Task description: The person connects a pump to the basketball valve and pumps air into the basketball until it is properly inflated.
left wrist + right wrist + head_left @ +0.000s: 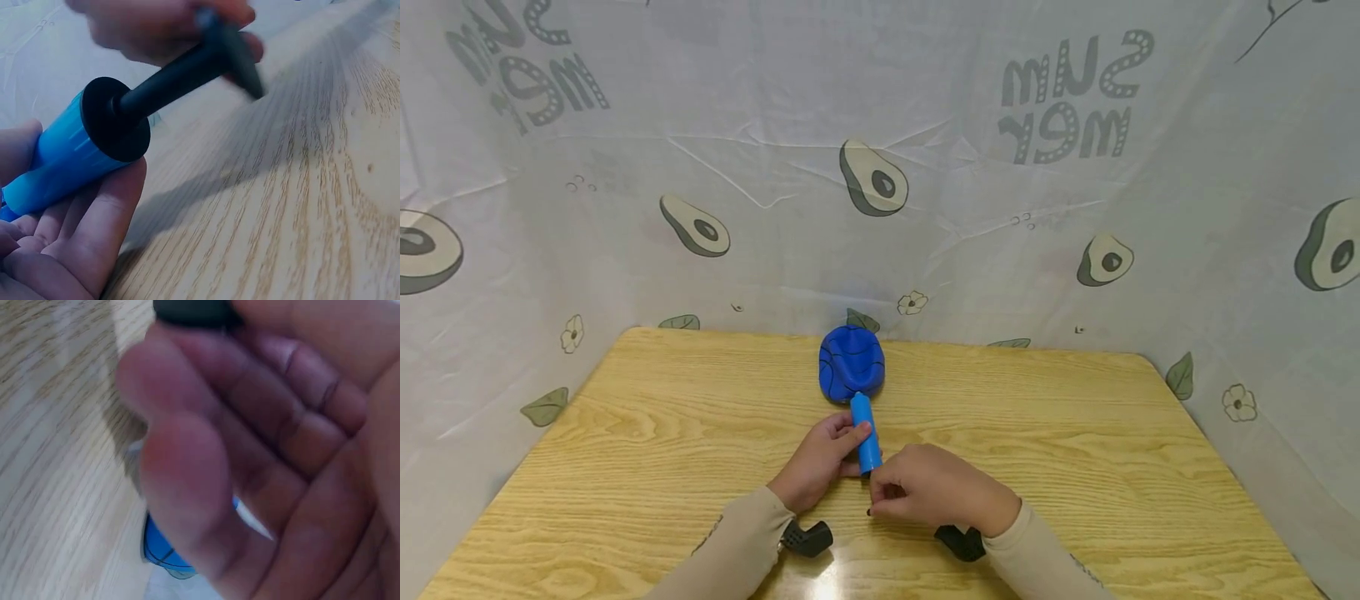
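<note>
A dented, partly deflated blue ball (852, 363) with black lines sits near the far edge of the table. A blue hand pump (867, 435) points at it, its tip at the ball's near side; whether the tip enters the ball cannot be made out. My left hand (817, 463) holds the pump barrel, thumb on top and fingers beneath. In the left wrist view the black plunger rod (175, 80) stands drawn out of the barrel. My right hand (934, 485) grips the black T-shaped handle (236, 55), with fingers curled round it.
The wood-grain table (1075, 433) spreads out on both sides of the hands. A pale cloth (790, 208) printed with avocados hangs behind and beside it. Black wrist devices (807, 539) sit under both sleeves.
</note>
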The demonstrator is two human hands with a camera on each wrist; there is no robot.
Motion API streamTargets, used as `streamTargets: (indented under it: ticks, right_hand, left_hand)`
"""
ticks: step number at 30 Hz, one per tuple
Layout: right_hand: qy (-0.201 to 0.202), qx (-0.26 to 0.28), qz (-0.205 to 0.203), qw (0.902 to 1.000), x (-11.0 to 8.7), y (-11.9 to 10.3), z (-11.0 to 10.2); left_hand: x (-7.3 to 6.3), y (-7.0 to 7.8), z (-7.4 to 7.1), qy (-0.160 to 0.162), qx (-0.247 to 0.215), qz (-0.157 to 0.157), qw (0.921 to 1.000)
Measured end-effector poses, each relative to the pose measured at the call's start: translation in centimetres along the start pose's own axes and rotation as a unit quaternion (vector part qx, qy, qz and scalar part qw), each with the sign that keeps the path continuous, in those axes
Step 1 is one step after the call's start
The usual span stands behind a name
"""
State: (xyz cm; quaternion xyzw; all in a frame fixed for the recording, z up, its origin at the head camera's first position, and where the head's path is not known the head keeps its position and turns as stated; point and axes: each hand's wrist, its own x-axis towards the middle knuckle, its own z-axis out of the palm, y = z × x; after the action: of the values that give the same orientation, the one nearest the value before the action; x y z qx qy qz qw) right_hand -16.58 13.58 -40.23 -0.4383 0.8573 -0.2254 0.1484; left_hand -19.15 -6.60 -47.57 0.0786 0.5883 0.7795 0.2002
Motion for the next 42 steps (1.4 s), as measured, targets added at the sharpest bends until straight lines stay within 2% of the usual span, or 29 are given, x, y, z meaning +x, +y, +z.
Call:
streamTargets:
  ticks: [5, 9, 17, 29, 38, 42]
  right_hand:
    - [0.046, -0.026, 0.020, 0.9984, 0.1, 0.1, 0.0]
    - [0.056, -0.034, 0.011, 0.9978, 0.1, 0.0, 0.0]
    - [0.016, -0.056, -0.013, 0.9982, 0.1, -0.4, -0.1]
    - [-0.081, 0.014, -0.034, 0.9960, -0.3, -1.3, 0.0]
    - [-0.072, 0.005, -0.034, 0.9968, -0.4, -1.2, 0.0]
    - [-0.039, -0.026, -0.019, 0.9987, -0.4, -0.9, -0.2]
  left_hand:
    - [-0.1, 0.0, 0.0, 0.004, 0.008, -0.008, 0.9999]
    - [-0.2, 0.0, -0.2, -0.003, 0.009, -0.010, 0.9999]
    - [-0.1, 0.1, -0.4, -0.019, -0.005, -0.010, 0.9998]
    - [-0.1, 0.1, -0.2, -0.007, -0.005, -0.004, 1.0000]
    - [-0.1, 0.2, -0.1, -0.001, -0.008, -0.005, 1.0000]
    - [-0.1, 0.1, 0.0, 0.000, -0.010, -0.005, 0.9999]
